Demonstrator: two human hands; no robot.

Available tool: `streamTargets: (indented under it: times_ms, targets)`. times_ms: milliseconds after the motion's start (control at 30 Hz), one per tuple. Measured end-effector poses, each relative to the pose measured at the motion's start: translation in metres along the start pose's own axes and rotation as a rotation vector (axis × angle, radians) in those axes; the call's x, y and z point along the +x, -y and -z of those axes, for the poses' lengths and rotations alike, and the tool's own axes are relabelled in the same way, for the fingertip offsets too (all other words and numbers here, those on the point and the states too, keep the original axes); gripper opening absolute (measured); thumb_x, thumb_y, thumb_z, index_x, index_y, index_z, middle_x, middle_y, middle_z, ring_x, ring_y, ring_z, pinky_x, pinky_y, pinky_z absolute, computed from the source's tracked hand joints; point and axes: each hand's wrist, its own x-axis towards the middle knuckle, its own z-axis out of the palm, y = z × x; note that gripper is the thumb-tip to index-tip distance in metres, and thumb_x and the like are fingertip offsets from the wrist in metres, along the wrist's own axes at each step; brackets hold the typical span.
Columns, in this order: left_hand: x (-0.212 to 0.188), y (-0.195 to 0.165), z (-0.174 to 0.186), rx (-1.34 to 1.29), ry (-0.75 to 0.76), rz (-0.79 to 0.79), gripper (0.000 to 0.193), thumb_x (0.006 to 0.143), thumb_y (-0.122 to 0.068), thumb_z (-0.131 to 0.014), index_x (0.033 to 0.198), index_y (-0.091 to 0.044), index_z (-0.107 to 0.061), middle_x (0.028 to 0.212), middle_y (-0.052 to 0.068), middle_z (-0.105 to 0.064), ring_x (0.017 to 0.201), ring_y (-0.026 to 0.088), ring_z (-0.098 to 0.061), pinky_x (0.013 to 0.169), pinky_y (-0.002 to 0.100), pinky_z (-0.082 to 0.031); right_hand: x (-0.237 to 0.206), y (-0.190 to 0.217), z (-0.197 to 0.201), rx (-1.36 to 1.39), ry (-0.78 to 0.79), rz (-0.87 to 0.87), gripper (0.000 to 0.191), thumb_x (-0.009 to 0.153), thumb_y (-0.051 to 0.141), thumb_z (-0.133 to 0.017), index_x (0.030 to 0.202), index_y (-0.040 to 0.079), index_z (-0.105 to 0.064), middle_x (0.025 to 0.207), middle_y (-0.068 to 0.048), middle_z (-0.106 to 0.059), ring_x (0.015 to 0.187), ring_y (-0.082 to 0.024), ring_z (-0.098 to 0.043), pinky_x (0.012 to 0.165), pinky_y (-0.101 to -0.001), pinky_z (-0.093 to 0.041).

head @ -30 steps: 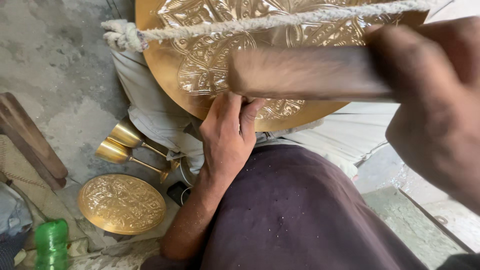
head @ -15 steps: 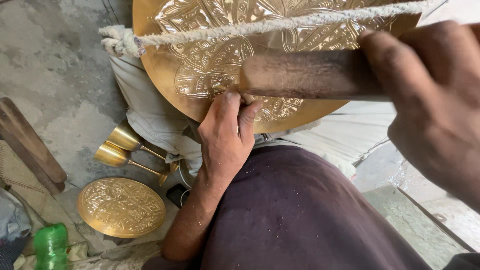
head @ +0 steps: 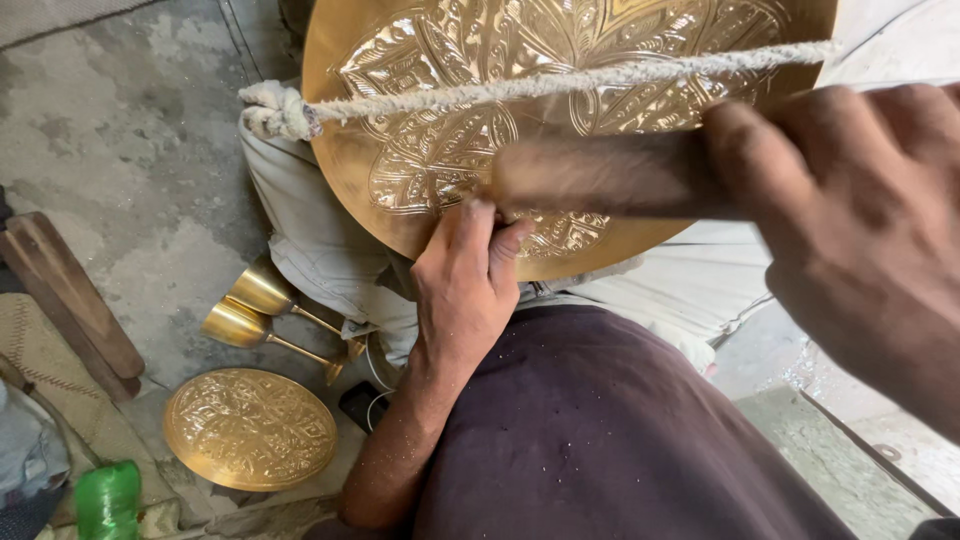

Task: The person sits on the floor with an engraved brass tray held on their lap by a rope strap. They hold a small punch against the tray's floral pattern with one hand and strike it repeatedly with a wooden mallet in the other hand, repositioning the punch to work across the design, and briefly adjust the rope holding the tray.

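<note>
1. I look down from a head camera at a big round brass tray (head: 450,130), embossed with a flower pattern. It stands tilted against the person's lap and fills the top of the view.
2. The left hand (head: 468,290) lies at the tray's lower rim. Its fingers (head: 478,222) are together and pressed flat on the metal, steadying it.
3. The right hand (head: 860,230) is close to the camera at the right. Its fingers are clamped on a thick brown stick (head: 610,175), blurred with motion, lying across the tray face.
4. A pale twisted rope (head: 560,85) runs across the tray, with a knotted end (head: 275,110) past the left rim.
5. As I judge it, the work goes best with the left hand braced hard on the rim, so the tray cannot rock, and with the stick kept flat and even on the pattern.
6. On the concrete floor (head: 130,130) at the left lie two brass goblets (head: 250,305) on their sides, and just below them a smaller embossed plate (head: 250,428).
7. A green plastic bottle (head: 108,497) sits at the bottom left corner; I see no label on it. A dark wooden plank (head: 75,300) lies at the left edge. No signs are in view.
</note>
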Motion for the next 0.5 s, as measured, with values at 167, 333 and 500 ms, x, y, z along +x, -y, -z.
streamTargets:
  times_ms: [167,333,500]
  targets:
    - [0.001,0.002,-0.001,-0.022,0.029,-0.016,0.022,0.109,-0.022,-0.066,0.119,-0.005,-0.057,0.102,0.01,-0.067,0.091,0.027,-0.072,0.074,0.039,-0.058,0.013,0.008,-0.002,0.392,-0.074,-0.146,0.05,0.088,-0.008,-0.054,0.138,-0.005,-0.055,0.114,-0.017,-0.066,0.103,-0.029,-0.066,0.092,-0.0368,-0.055]
    - [0.002,0.001,0.001,0.002,0.017,-0.005,0.023,0.106,-0.02,-0.068,0.119,-0.003,-0.058,0.096,0.009,-0.066,0.086,0.028,-0.071,0.073,0.04,-0.057,-0.01,-0.006,-0.006,0.1,-0.075,-0.019,0.041,0.102,-0.006,-0.058,0.142,-0.003,-0.062,0.118,-0.022,-0.067,0.105,-0.034,-0.067,0.093,-0.0377,-0.054]
    - [0.003,-0.001,0.001,-0.017,-0.008,-0.034,0.022,0.107,-0.021,-0.067,0.118,-0.003,-0.057,0.096,0.009,-0.065,0.087,0.028,-0.07,0.074,0.041,-0.056,-0.007,-0.008,-0.006,-0.069,0.031,0.071,0.04,0.096,0.0,-0.064,0.135,0.001,-0.067,0.104,-0.019,-0.071,0.087,-0.029,-0.066,0.084,-0.0411,-0.054]
